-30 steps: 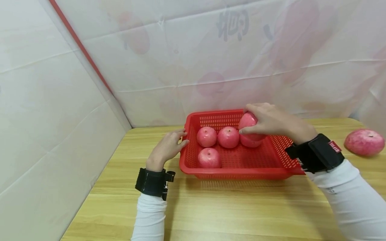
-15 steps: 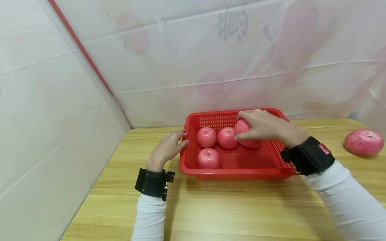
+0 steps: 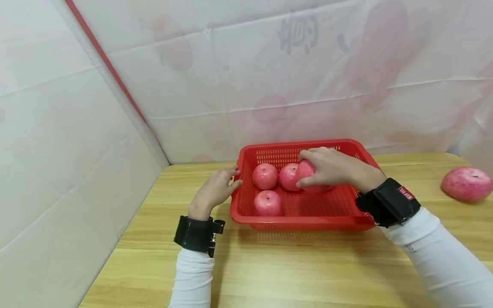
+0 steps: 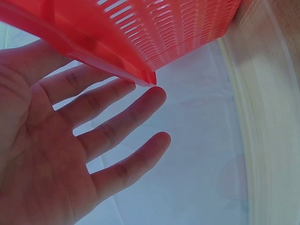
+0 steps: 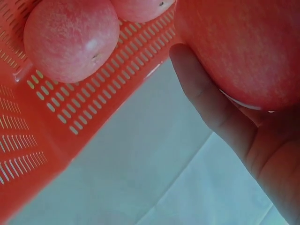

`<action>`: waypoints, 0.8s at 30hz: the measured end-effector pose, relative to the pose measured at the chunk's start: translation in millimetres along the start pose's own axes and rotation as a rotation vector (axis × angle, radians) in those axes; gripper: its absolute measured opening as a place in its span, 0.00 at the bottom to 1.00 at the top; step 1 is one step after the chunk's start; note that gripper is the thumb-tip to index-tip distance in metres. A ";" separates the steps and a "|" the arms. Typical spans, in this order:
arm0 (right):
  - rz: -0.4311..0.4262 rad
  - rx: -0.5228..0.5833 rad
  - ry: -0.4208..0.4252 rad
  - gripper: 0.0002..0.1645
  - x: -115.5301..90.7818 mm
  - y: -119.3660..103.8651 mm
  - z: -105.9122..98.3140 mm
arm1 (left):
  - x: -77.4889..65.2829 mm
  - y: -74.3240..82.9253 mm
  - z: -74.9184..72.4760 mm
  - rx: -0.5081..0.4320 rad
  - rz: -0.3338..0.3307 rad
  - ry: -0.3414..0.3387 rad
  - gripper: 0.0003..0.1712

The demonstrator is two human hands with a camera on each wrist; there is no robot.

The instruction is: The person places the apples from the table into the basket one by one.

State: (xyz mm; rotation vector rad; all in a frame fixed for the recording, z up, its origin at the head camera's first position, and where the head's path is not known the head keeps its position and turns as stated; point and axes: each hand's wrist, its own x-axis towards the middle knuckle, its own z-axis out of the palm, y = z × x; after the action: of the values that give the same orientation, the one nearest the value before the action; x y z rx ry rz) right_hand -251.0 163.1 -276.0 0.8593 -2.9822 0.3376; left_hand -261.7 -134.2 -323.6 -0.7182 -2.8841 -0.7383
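Note:
In the head view, my right hand (image 3: 333, 167) grips a pinkish-red apple (image 3: 305, 172) above the inside of a red slotted plastic basket (image 3: 308, 220). The right wrist view shows that apple (image 5: 243, 47) large, with a finger along its side. Below the hand, another apple (image 3: 321, 188) is mostly hidden. Three more apples lie in the basket: a back-left apple (image 3: 265, 176), a front-left apple (image 3: 268, 203) and a middle apple (image 3: 288, 176) beside the held one. At the basket's left end, my left hand (image 3: 213, 190) has its fingers spread against the rim (image 4: 108, 70).
A large oval pink-red fruit (image 3: 467, 184) lies on the wooden table (image 3: 289, 269) at the far right. Printed white cloth (image 3: 215, 85) hangs behind the table and along its left side. Both wrists wear black straps (image 3: 389, 203).
My right hand, still gripping the apple, has moved left and lower, bringing it against or in front of the middle apple. The left hand and the basket have stayed put.

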 end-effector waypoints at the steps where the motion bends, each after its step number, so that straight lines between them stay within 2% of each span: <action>1: 0.002 -0.001 -0.005 0.37 -0.1 -0.1 0.9 | 0.2 0.0 0.5 -0.001 0.004 0.000 0.21; 11: 0.018 0.008 -0.050 0.48 4.7 -2.9 9.2 | 0.5 1.1 -2.4 0.012 -0.001 0.000 0.22; 18: 0.023 0.000 -0.067 0.49 9.6 -7.3 15.5 | -0.9 -0.3 -2.6 0.005 -0.015 -0.009 0.22; 24: 0.014 -0.048 -0.077 0.47 12.4 -8.0 22.1 | 0.0 -0.2 -3.4 0.007 -0.004 -0.007 0.22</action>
State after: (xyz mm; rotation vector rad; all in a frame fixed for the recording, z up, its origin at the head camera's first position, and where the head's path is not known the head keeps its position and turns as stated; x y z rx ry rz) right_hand -256.4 145.3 -295.0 0.8673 -3.0538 0.2373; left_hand -262.0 -135.9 -320.7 -0.7155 -2.8942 -0.7278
